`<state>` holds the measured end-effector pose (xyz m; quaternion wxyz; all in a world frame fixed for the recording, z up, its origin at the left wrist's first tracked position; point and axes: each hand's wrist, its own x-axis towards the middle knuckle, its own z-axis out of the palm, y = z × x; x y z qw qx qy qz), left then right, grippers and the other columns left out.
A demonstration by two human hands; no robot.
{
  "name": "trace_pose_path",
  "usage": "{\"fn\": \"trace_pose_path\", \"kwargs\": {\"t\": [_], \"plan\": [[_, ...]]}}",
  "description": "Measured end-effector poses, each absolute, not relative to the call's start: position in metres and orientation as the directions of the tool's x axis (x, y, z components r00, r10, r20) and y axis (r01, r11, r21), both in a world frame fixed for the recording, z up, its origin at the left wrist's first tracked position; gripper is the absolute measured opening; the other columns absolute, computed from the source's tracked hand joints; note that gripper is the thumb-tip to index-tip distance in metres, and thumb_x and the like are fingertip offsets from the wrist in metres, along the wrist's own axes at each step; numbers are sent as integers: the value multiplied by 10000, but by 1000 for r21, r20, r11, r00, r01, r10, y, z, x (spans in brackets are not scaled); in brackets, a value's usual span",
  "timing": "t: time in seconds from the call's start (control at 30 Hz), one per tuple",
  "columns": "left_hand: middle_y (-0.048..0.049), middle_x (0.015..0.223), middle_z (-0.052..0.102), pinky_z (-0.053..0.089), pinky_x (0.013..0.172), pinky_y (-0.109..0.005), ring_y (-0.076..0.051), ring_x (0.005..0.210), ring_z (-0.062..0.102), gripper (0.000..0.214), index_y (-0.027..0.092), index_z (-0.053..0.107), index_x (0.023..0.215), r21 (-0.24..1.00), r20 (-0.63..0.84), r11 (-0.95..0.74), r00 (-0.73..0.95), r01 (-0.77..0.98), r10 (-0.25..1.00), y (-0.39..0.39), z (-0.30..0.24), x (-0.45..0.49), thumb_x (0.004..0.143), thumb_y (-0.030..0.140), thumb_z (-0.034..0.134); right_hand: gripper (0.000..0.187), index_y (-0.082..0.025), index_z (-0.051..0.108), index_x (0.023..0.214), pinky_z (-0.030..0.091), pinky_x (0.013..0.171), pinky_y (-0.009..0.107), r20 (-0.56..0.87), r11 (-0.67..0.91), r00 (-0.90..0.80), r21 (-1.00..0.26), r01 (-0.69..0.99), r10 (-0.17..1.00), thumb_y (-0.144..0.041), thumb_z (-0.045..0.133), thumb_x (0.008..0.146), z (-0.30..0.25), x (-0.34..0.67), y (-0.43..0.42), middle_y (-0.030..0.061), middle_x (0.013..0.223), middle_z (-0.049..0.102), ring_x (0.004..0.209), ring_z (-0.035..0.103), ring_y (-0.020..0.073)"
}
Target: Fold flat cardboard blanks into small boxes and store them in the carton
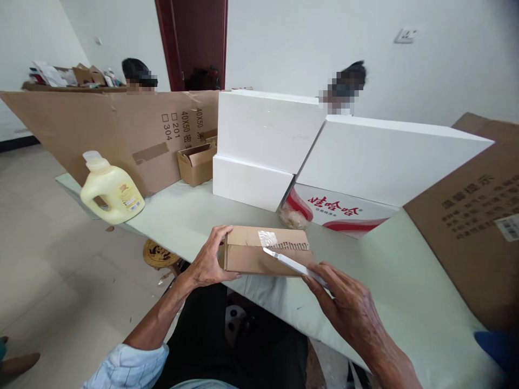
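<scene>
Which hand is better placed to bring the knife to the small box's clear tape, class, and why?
Likely the right hand: it holds the white knife, its tip near the clear tape. The left hand grips the small box by one end.

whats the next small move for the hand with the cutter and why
Probably ease the right hand forward so the white cutter meets the shiny tape on the small carton: the cutter's tip appears close to the tape's edge, and the left hand grips the carton's end.
</scene>
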<state>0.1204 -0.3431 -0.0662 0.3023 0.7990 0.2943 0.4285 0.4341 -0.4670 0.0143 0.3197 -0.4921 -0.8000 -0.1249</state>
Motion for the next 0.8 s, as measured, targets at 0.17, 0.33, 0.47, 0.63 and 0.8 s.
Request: {"fn": "trace_pose_path", "kwargs": {"t": [0.17,0.33,0.47,0.63,0.8], "plan": [[-168,1548,430,505,1173,-569,-403,1454,483,1195,283,326,1627,735,495,-640,468,224,732,-342,-66,118,634,263,989,226,-225,685,1082,481,621,282,587,482,-319,-142,865,745,-321,493,1153,17,434,-466,46,847,711,696,691,172],[-165,1549,429,507,1174,-573,-406,1458,481,1210,287,326,1631,728,498,-646,470,229,729,-341,-66,118,624,270,996,221,-226,688,1092,477,637,278,591,504,-336,-140,852,733,-302,490,1156,22,431,-461,38,861,716,699,691,164],[-164,1555,424,503,1179,-565,-400,1460,479,1210,289,325,1629,730,500,-647,471,222,726,-342,-65,118,622,249,994,256,-228,691,1048,452,632,282,574,500,-344,-135,855,743,-312,479,1164,26,429,-459,37,858,723,687,679,161],[-159,1556,421,493,1186,-568,-397,1463,473,1211,297,319,1633,728,498,-649,481,220,722,-342,-65,118,627,252,990,295,-233,702,1035,449,634,292,544,488,-356,-115,865,759,-334,461,1172,29,431,-458,55,921,758,733,707,172],[-168,1564,414,533,1142,-538,-405,1474,468,1201,291,318,1631,728,494,-648,486,222,721,-343,-63,118,630,239,979,324,-237,716,1034,431,615,290,522,469,-346,-122,875,780,-350,446,1175,34,432,-458,55,926,764,732,711,171]]}}
